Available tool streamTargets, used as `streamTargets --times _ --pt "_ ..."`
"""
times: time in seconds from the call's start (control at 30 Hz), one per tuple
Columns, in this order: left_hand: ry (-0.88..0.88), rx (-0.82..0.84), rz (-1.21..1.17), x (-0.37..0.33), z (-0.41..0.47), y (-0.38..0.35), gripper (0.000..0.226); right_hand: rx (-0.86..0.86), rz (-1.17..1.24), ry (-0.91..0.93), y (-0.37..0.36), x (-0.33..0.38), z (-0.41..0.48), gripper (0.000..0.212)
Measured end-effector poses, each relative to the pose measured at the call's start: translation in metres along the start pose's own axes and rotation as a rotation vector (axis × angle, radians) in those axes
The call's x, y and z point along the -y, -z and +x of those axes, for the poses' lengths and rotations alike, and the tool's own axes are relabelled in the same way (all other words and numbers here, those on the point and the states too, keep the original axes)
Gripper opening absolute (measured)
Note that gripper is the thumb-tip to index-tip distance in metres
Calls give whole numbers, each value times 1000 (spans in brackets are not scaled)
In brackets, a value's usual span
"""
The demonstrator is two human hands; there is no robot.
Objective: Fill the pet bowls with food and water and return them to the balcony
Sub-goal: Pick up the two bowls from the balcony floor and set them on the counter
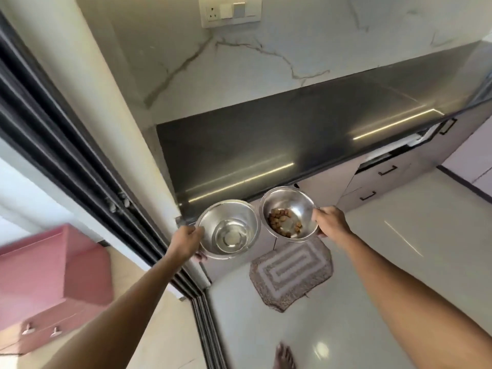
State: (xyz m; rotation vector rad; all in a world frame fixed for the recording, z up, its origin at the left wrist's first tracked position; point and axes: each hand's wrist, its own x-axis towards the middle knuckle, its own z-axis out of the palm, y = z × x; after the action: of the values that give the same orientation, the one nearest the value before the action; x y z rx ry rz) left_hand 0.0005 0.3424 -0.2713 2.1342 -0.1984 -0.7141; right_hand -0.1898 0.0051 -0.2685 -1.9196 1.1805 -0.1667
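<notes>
Kitchen counter [292, 134] | left hand [186, 242] gripping water bowl [229, 222] rim, right hand [330, 221] gripping kibble bowl [287, 203] rim | likely carrying to balcony; keeping water level

A dark countertop [292, 134] (streaked with reflected light) runs under a veined marble wall [306, 43]; a patterned mat [291, 272] lies on the glossy white floor [412, 209], a pink cabinet [53, 275] at left.

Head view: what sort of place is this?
Probably a home kitchen: a dark countertop over handled drawers, a marble-look wall with a socket panel, and a sliding door frame at the left.
</notes>
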Motion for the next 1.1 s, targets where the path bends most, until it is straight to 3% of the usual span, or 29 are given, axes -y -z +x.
streamTargets --times 0.4,1.1 --pt "-5 -151 -116 -152 89 -45 37 126 38 101 101 78 154 18" --pt "80 -220 -198 -264 288 -103 43 171 -31 27 118 143 408 16"
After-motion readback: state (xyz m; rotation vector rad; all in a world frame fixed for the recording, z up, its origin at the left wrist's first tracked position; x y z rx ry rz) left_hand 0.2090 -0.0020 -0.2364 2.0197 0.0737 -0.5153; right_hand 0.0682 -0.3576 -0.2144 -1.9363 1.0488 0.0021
